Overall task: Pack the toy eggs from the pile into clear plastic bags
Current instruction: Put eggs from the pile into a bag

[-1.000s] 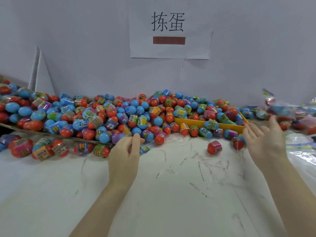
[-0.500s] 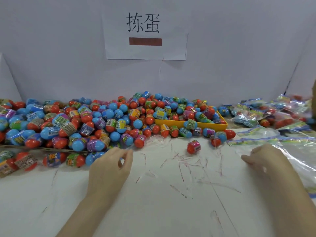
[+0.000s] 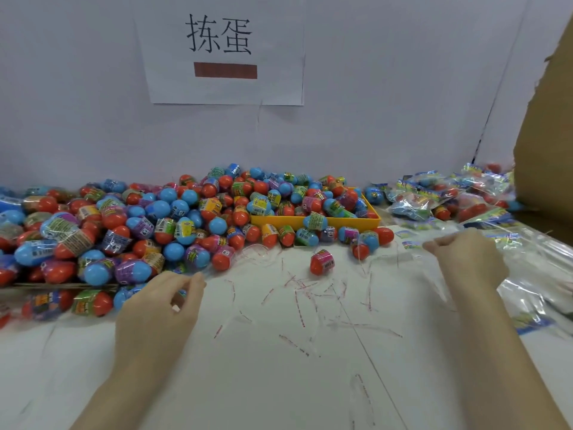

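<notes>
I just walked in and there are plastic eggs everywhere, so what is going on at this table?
A person is packing toy eggs into clear plastic bags. A big pile of red and blue toy eggs spills across the white table, some in a yellow tray. The right hand pinches a clear plastic bag by its edge, apparently empty. The left hand sits at the pile's near edge, fingers curled; whether it holds an egg is unclear. Filled bags lie at the right.

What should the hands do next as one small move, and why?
Probably the right hand should draw the clear bag it pinches toward the middle. The left hand seems to hold an egg at the pile, though this is partly hidden, and the bag looks flat.
</notes>
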